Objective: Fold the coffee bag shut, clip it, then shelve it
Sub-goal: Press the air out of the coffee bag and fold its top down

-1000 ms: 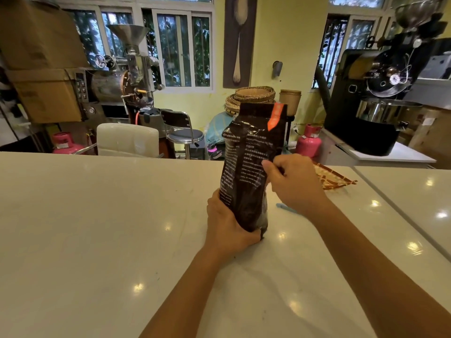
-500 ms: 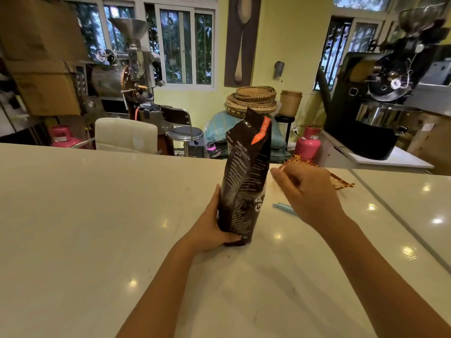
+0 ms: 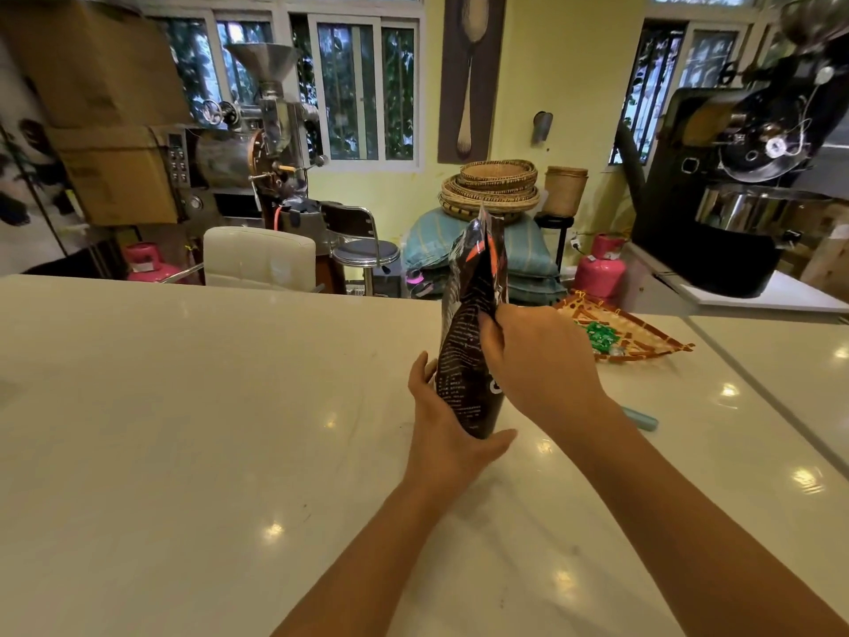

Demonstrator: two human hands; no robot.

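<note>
Standing upright on counter, coffee bag top up, L hand & R hand fingers gripping it.

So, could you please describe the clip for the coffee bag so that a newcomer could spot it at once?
Start at the pale countertop and find the dark coffee bag standing between both hands. Just beyond the right forearm lies a slim light-blue clip, flat on the counter. It is the only blue item there, nearer than the woven tray.

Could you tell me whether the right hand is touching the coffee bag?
Touching: the head view shows the right hand pinching the coffee bag on its right edge.
</note>
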